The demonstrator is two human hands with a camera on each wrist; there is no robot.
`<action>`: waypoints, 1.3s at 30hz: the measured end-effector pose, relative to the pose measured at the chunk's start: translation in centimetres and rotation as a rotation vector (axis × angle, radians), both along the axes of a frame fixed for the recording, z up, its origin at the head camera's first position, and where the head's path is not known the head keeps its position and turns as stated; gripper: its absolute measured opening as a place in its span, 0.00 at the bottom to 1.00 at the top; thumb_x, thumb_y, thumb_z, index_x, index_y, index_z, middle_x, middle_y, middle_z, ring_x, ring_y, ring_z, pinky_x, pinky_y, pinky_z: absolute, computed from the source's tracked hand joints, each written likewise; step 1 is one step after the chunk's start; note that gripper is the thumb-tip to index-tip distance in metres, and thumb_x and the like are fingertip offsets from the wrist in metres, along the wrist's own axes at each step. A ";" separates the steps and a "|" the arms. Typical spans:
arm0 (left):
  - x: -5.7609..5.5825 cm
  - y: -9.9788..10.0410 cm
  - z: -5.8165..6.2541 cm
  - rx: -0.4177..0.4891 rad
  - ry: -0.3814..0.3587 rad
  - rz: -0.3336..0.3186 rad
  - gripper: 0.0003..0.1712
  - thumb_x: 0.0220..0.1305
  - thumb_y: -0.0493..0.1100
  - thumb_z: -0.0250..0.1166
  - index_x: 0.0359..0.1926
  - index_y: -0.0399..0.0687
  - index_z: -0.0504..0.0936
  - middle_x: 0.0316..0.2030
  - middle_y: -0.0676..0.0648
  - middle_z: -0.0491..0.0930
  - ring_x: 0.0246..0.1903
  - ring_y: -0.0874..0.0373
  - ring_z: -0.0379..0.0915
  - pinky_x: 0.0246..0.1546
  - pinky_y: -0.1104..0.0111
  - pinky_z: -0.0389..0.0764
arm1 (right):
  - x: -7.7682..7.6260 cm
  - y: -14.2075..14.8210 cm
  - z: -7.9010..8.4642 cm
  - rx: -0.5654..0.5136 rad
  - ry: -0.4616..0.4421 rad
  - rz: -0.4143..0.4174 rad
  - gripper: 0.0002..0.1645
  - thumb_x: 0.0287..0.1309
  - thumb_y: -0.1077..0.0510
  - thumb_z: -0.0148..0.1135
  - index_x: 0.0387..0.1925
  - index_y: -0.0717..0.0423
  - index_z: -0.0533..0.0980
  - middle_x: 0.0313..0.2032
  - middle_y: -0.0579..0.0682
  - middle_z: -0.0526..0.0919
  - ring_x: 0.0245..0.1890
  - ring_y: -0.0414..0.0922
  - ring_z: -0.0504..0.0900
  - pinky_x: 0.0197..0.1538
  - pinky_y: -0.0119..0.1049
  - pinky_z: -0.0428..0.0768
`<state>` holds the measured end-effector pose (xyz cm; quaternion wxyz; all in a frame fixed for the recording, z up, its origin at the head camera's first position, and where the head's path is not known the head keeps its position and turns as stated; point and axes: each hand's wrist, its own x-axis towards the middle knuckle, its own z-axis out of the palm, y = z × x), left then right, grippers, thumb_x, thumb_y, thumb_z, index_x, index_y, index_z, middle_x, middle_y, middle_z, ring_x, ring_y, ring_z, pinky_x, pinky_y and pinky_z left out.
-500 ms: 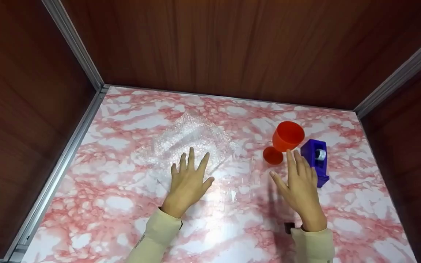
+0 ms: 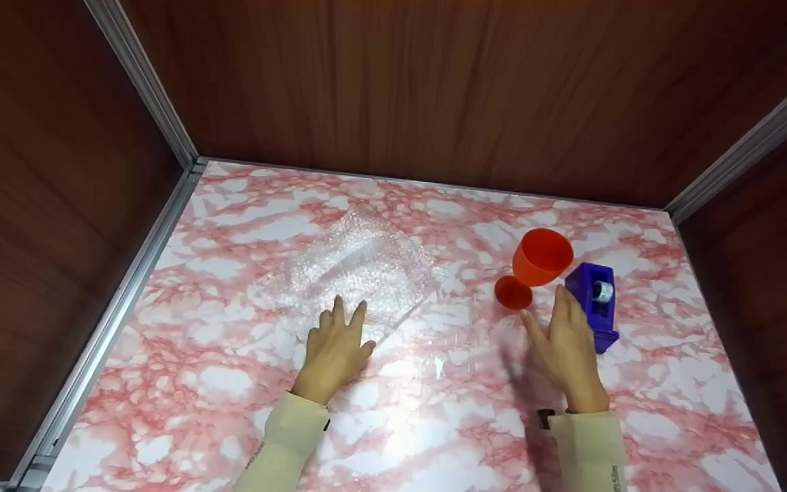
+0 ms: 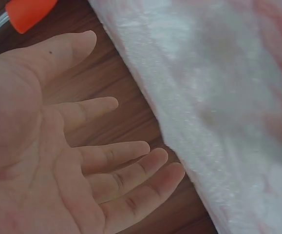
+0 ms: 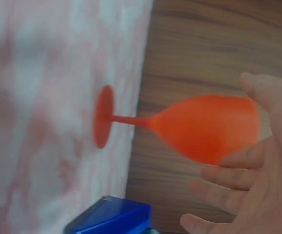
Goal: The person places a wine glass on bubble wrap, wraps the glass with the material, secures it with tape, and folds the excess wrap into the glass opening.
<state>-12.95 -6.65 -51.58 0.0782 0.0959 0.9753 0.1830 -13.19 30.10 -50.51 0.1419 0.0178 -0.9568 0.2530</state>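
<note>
An orange wine glass (image 2: 542, 258) stands upright on its round foot (image 2: 513, 294), its bowl facing up. My right hand (image 2: 564, 345) is just on the near side of it, thumb and fingers apart and extended; the right wrist view shows the orange bowl (image 4: 204, 127) close to the fingertips, and whether they touch is unclear. Below my left hand (image 2: 334, 350) lies a sheet of clear bubble wrap (image 2: 366, 266), spread flat. That hand hovers at its near edge with loosely extended fingers and an empty palm (image 3: 28, 146).
A blue tape dispenser (image 2: 593, 307) with a roll of tape (image 2: 602, 292) sits right of the wine glass, close beside my right hand. The red-and-white marbled table (image 2: 229, 424) is bounded by dark wooden panels (image 2: 427, 89) at the back and sides.
My left hand has drawn back slightly toward me and to the left, its fingers less spread. My right hand has shifted a little to the right, near the wine glass. The objects stay put.
</note>
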 end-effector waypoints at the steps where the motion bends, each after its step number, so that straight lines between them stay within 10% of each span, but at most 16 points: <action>1: 0.0 -0.1 -0.2 -0.002 -0.013 0.007 0.44 0.68 0.55 0.65 0.77 0.46 0.57 0.73 0.27 0.50 0.66 0.33 0.57 0.55 0.45 0.72 | -0.3 0.1 -0.3 -0.012 -0.010 -0.004 0.49 0.69 0.46 0.61 0.72 0.77 0.53 0.67 0.77 0.60 0.64 0.72 0.62 0.64 0.67 0.60; 17: -0.3 -1.0 -3.1 -0.004 -0.035 0.043 0.39 0.64 0.47 0.70 0.72 0.39 0.67 0.68 0.25 0.58 0.61 0.32 0.61 0.49 0.48 0.76 | -6.7 0.5 -4.9 -0.401 -0.032 -0.140 0.17 0.62 0.61 0.65 0.50 0.69 0.79 0.44 0.67 0.82 0.39 0.61 0.83 0.48 0.54 0.79; 39: -0.7 -1.3 -2.9 0.029 -0.107 -0.024 0.39 0.65 0.45 0.68 0.73 0.39 0.64 0.72 0.30 0.55 0.68 0.34 0.55 0.58 0.48 0.70 | -7.1 -0.1 -5.6 -0.553 0.031 -0.280 0.14 0.64 0.56 0.67 0.45 0.62 0.83 0.39 0.62 0.84 0.40 0.55 0.80 0.46 0.43 0.76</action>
